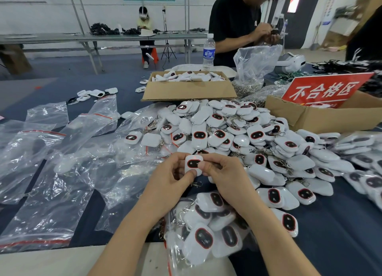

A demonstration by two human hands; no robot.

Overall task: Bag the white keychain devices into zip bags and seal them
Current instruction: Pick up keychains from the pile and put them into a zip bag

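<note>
Both hands hold one white keychain device point(193, 161) with a dark, red-rimmed oval window, above the table's near middle. My left hand point(171, 182) grips its left side, thumb on the lower front. My right hand point(222, 176) pinches its right edge, thumb on the face. A metal clip point(197, 184) dangles below it. A big pile of the same devices point(237, 135) lies just beyond and to the right. A clear zip bag point(206, 230) holding several devices lies under my forearms. Empty zip bags point(51, 172) with red seal lines are spread on the left.
An open carton of white devices point(189, 87) stands behind the pile. A second carton point(322, 114) with a red sign is at the right. A water bottle point(208, 51), a bag of metal rings point(251, 75) and a person in black stand beyond.
</note>
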